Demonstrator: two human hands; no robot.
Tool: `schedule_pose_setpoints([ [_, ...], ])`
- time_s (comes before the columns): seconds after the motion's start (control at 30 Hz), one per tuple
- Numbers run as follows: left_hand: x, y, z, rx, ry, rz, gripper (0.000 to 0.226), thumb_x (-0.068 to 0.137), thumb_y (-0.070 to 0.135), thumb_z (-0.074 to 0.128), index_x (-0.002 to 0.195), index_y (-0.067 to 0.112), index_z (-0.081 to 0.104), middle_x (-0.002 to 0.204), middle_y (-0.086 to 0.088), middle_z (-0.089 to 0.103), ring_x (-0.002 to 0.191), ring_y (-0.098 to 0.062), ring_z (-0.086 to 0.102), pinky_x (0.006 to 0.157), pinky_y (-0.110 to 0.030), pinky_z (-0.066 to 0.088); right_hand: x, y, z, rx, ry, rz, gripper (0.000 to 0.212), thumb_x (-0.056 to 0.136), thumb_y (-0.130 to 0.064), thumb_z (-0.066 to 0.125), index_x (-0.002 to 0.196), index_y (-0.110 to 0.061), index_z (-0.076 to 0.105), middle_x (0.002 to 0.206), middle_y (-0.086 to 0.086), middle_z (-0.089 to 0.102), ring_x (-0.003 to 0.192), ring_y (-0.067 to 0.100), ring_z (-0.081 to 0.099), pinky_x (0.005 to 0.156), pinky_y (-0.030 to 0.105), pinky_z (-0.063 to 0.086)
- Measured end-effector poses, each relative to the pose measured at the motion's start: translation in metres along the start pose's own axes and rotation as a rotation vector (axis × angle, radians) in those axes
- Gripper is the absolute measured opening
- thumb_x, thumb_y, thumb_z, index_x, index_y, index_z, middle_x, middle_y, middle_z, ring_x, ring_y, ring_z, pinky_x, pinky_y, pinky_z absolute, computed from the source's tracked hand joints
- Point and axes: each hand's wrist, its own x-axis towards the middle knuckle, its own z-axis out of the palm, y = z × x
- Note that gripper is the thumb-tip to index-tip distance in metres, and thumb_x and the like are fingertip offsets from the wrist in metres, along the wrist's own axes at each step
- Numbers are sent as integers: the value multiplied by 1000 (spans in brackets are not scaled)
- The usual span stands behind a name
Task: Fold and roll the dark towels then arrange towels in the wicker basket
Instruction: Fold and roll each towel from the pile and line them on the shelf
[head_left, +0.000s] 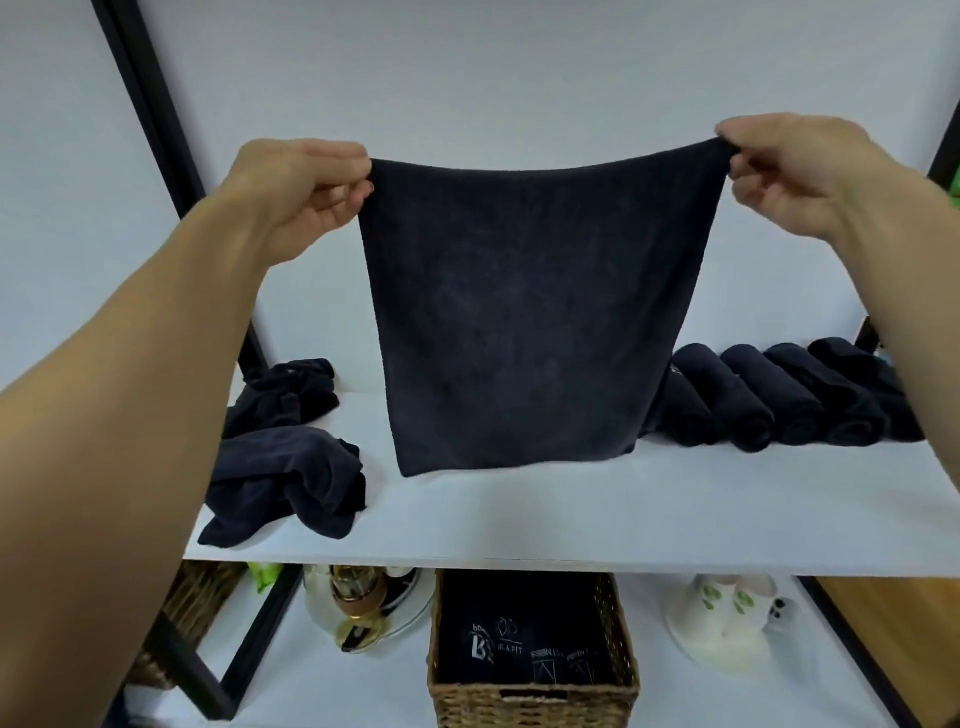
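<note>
Head view: the left hand (306, 182) and right hand (784, 166) each pinch a top corner of a dark towel (530, 317), hanging it flat above the white shelf (519, 519), likely to straighten it for folding. The wicker basket (532, 691) sits below, nearer.
</note>
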Motion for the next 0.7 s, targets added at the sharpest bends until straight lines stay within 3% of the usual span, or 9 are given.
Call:
schedule_pose_setpoints([
  [0.07,-1,0,-2,144,-24,80,26,78,-6,74,103,2,71,91,-10,65,78,-18,69,80,-23,57,-1,-1,-5,-81,-67,-34,12,82,-6,73,90,-15,71,83,-4,64,69,3,61,68,12,47],
  [0.13,-1,2,-3,360,2,182,30,79,-5,74,108,2,71,95,-11,63,82,-21,69,78,-23,58,-4,-2,-9,-316,-103,-126,26,80,-3,75,102,-16,73,92,-2,65,78,4,66,73,12,51],
  [0.23,1,3,-5,642,46,309,28,82,2,75,109,3,71,77,-8,64,66,-16,66,74,-22,59,-8,-3,-4,-665,-85,-336,24,79,-2,75,99,-16,72,82,4,64,67,10,59,61,11,48],
  [0.3,3,3,-6,709,78,348,22,83,9,76,105,8,73,73,-5,65,62,-14,63,74,-24,58,-7,-4,1,-764,-28,-409,17,83,-9,71,97,-18,72,79,0,65,63,7,56,60,13,47],
  [0.43,-1,6,-4,615,100,341,17,83,16,76,99,12,74,81,1,68,66,-9,60,70,-21,53,-5,-6,6,-696,-8,-377,9,88,-15,67,96,-18,70,81,-1,62,69,6,55,63,20,43],
  [0.53,-7,7,-3,402,95,259,9,82,13,76,90,15,74,90,-2,72,79,-14,69,80,-25,57,-4,-5,5,-556,-30,-235,8,90,-15,65,90,-23,65,86,-2,66,73,9,60,66,23,41],
  [0.7,-12,5,-5,273,74,228,20,81,2,75,100,6,72,99,-11,71,93,-22,72,86,-29,58,2,-4,5,-320,-64,-3,10,93,-14,62,87,-22,65,85,-2,64,73,15,59,70,27,50],
])
